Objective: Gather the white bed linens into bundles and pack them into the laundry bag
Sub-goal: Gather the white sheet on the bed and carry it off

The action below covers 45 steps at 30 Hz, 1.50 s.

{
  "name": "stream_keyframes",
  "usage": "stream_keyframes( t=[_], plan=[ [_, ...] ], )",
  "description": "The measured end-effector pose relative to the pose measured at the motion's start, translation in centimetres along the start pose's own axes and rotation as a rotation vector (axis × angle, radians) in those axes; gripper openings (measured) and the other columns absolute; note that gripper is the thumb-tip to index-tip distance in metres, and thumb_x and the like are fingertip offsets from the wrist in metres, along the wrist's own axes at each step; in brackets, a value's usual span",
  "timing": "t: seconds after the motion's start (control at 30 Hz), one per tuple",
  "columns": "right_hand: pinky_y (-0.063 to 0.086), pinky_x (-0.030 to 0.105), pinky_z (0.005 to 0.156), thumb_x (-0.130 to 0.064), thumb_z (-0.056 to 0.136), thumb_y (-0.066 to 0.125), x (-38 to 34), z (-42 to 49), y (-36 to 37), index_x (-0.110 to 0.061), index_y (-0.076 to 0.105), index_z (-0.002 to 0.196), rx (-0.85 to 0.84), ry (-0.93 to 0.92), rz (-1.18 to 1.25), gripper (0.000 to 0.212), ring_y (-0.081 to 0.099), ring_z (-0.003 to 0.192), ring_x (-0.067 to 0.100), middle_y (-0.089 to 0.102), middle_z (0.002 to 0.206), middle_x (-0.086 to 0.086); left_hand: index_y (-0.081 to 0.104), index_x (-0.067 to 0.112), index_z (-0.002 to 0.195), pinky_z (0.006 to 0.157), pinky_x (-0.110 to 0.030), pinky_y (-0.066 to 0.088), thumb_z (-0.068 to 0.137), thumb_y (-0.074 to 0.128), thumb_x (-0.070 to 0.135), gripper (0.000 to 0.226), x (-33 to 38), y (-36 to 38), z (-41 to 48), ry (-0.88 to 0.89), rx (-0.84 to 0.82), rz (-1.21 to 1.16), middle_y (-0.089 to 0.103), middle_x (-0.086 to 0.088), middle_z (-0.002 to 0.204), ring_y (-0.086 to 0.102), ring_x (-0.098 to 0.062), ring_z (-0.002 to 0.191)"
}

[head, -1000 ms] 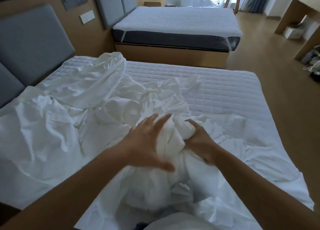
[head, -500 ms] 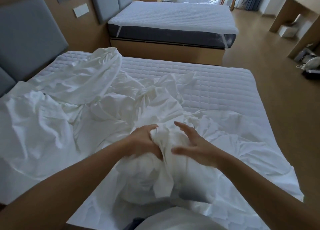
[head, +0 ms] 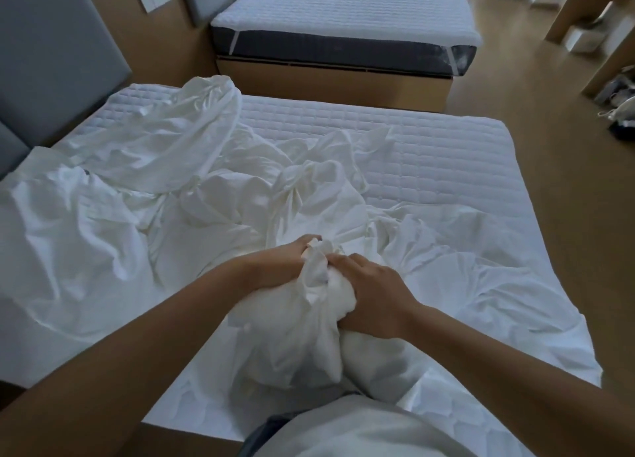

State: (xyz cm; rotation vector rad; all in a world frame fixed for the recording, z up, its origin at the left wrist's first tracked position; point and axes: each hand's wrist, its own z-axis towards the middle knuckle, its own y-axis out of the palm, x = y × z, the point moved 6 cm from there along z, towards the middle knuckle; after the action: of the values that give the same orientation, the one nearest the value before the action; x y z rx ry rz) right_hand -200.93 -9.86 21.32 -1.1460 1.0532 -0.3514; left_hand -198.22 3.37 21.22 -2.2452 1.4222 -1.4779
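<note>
A crumpled white bed sheet [head: 144,222] spreads over the near bed's quilted mattress [head: 429,154]. Part of it is gathered into a bundle [head: 295,339] at the bed's near edge, right in front of me. My left hand [head: 285,264] grips the bunched top of the bundle from the left, fingers curled into the cloth. My right hand [head: 371,295] clutches the same bunch from the right, fingers wrapped over the fabric. No laundry bag shows in the head view.
A second bed [head: 343,20] with a bare quilted mattress stands beyond a narrow gap. Grey headboard panels [head: 51,57] line the wall on the left. Wooden floor [head: 567,198] runs along the right, with bags and a box near a wooden desk [head: 618,88].
My left hand closed on the sheet first, then my right hand came back onto it; both now squeeze the bunched top. More sheet has been drawn toward me.
</note>
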Motion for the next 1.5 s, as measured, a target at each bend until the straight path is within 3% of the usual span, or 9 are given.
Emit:
stream_keyframes(
  t=[0.2,0.37,0.53,0.67,0.87,1.17,1.27,1.37,1.5],
  plan=[
    [0.051,0.038,0.091,-0.031,0.051,0.086,3.2,1.5,-0.4,-0.037,0.057,0.116,-0.038,0.294,0.490,0.071,0.062,0.100,0.008,0.066,0.106,-0.015,0.009,0.030,0.148,0.110,-0.038,0.022,0.051,0.056,0.080,0.119,0.8,1.0,-5.6,0.341,0.303,0.743,0.007,-0.002,0.156,0.012,-0.022,0.142],
    [0.054,0.024,0.079,-0.022,0.063,0.074,3.1,2.7,0.1,-0.027,0.066,0.104,-0.386,0.253,0.806,0.042,0.067,0.095,0.010,0.072,0.096,-0.009,0.019,0.026,0.148,0.084,-0.054,0.050,0.040,0.065,0.081,0.130,3.0,2.8,-3.8,0.491,0.506,1.032,0.031,-0.027,0.147,0.045,-0.045,0.123],
    [0.048,0.032,0.095,-0.034,0.074,0.066,4.3,2.3,1.8,-0.033,0.062,0.107,-0.602,0.343,0.756,0.033,0.060,0.109,0.013,0.065,0.114,-0.005,0.020,0.035,0.140,0.074,-0.031,0.050,0.053,0.077,0.058,0.107,3.3,3.0,-1.6,0.398,0.349,0.849,0.061,-0.008,0.114,0.063,-0.026,0.090],
    [0.034,0.037,0.109,-0.028,0.073,0.069,4.2,1.5,1.0,-0.042,0.030,0.139,-0.476,0.471,0.744,0.078,0.039,0.128,0.020,0.036,0.144,-0.001,0.026,0.038,0.136,0.079,-0.030,0.044,0.057,0.076,0.061,0.097,-0.9,2.3,1.2,0.053,0.170,0.601,0.061,0.006,0.112,0.059,-0.019,0.099],
    [0.008,0.053,0.116,-0.069,0.065,0.069,2.3,-1.1,4.2,-0.041,-0.027,0.139,-0.459,-0.015,-0.371,0.124,-0.011,0.144,0.029,-0.015,0.157,0.005,0.049,0.037,0.110,0.086,-0.036,0.053,0.053,0.087,0.034,0.068,-5.7,2.9,4.0,-0.139,-0.094,-0.033,0.062,0.012,0.106,0.060,-0.014,0.100],
    [0.006,0.054,0.113,-0.065,0.075,0.063,8.9,1.0,13.6,-0.040,-0.004,0.149,-0.577,0.060,-0.349,0.103,0.006,0.144,0.030,0.016,0.155,0.003,0.062,0.026,0.106,0.077,-0.035,0.057,0.066,0.082,0.031,0.045,-13.9,9.3,10.1,-0.377,-0.299,-0.305,0.069,-0.004,0.102,0.069,-0.020,0.089],
    [0.006,0.056,0.113,-0.060,0.084,0.054,12.2,2.5,18.2,-0.037,0.008,0.150,-0.544,0.274,-0.327,0.084,0.007,0.144,0.029,0.023,0.153,0.002,0.042,0.025,0.139,0.095,-0.036,0.043,0.079,0.070,0.048,0.069,-17.7,8.5,12.5,-0.466,0.087,0.083,0.047,-0.009,0.135,0.050,-0.028,0.120],
    [0.023,0.055,0.107,-0.056,0.086,0.046,13.1,3.4,21.9,-0.032,0.034,0.146,-0.405,0.340,-0.178,0.065,0.026,0.139,0.037,0.040,0.146,0.007,0.055,0.016,0.131,0.095,-0.052,0.042,0.082,0.057,0.038,0.054,-15.9,10.1,11.4,-0.099,0.595,0.607,0.051,-0.019,0.132,0.050,-0.037,0.120],
    [0.011,0.042,0.115,-0.058,0.089,0.039,15.8,5.2,24.0,-0.037,0.022,0.149,-0.431,0.372,-0.012,0.065,0.011,0.144,0.029,0.023,0.156,0.001,0.027,0.013,0.147,0.106,-0.065,0.020,0.048,0.073,0.067,0.123,-17.6,18.1,8.5,0.122,0.388,0.831,0.026,-0.021,0.150,0.019,-0.041,0.141]
  ],
)
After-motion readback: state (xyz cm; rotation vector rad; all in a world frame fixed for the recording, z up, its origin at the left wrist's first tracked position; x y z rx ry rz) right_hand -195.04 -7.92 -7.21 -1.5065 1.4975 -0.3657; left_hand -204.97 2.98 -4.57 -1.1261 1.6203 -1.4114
